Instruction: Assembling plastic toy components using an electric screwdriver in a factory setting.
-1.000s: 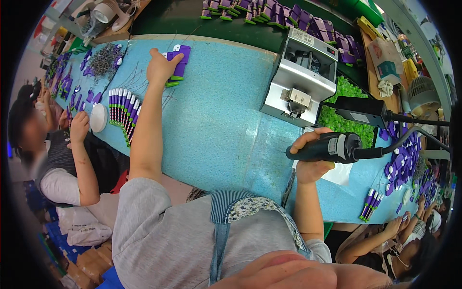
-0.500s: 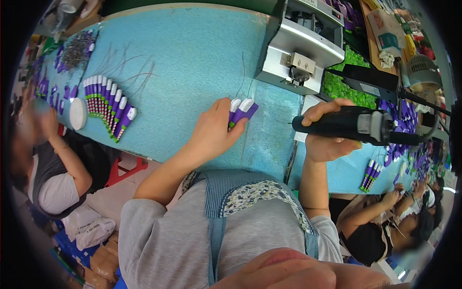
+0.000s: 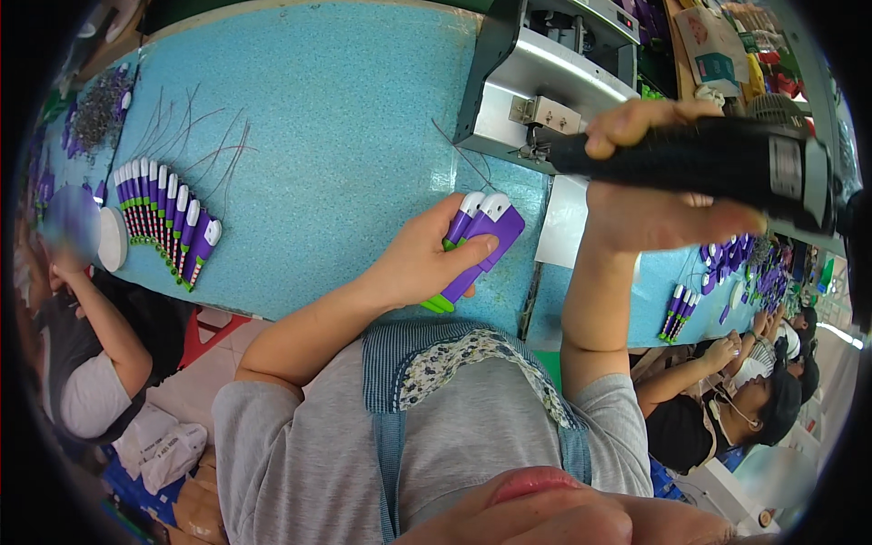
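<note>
Your left hand (image 3: pixel 427 263) gripped a small stack of purple, white-tipped parts (image 3: pixel 477 241) at frame centre, on the blue table (image 3: pixel 345 118). Your right hand (image 3: pixel 649 195) closed around a black power tool (image 3: pixel 708 163), upper right, below the grey machine (image 3: pixel 545 82).

A fanned row of purple-and-white pieces (image 3: pixel 168 222) lies at nine o'clock on the blue table (image 3: pixel 336 118) (loose wires (image 3: pixel 195 132) just above), grey metal machine (image 3: pixel 545 82) at twelve, co-workers at both edges.
</note>
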A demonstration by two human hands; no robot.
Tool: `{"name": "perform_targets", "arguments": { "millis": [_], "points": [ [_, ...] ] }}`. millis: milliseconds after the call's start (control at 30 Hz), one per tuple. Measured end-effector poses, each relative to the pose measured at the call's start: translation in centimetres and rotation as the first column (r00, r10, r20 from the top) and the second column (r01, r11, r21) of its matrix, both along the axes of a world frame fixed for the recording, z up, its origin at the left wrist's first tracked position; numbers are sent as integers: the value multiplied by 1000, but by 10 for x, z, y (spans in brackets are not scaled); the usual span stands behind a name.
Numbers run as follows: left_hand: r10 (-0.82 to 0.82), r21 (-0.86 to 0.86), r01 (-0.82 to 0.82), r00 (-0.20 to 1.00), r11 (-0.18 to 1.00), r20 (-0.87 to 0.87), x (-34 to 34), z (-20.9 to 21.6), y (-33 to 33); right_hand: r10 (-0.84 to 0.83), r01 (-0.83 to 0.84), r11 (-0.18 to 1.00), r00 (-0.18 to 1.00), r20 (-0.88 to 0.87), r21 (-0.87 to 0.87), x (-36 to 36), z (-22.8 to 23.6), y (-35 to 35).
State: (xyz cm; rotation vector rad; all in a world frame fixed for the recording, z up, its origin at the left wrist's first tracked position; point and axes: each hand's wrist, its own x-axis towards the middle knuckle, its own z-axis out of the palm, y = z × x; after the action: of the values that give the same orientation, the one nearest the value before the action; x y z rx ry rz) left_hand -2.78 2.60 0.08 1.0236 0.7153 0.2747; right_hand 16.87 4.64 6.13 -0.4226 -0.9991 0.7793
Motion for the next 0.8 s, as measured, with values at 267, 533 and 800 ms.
{"name": "perform_targets", "arguments": {
  "millis": [267,533,800],
  "points": [
    [32,-265,-15,998,964,61,8,0,2,35,-20,996,983,179,-85,-22,18,-39],
    [27,-307,-6,998,952,61,12,0,-5,-22,33,997,989,144,-73,-29,-1,-44],
    [55,-296,-34,997,955,62,15,-4,3,3,14,994,988,155,-109,-26,1,-36]
  ]
}}
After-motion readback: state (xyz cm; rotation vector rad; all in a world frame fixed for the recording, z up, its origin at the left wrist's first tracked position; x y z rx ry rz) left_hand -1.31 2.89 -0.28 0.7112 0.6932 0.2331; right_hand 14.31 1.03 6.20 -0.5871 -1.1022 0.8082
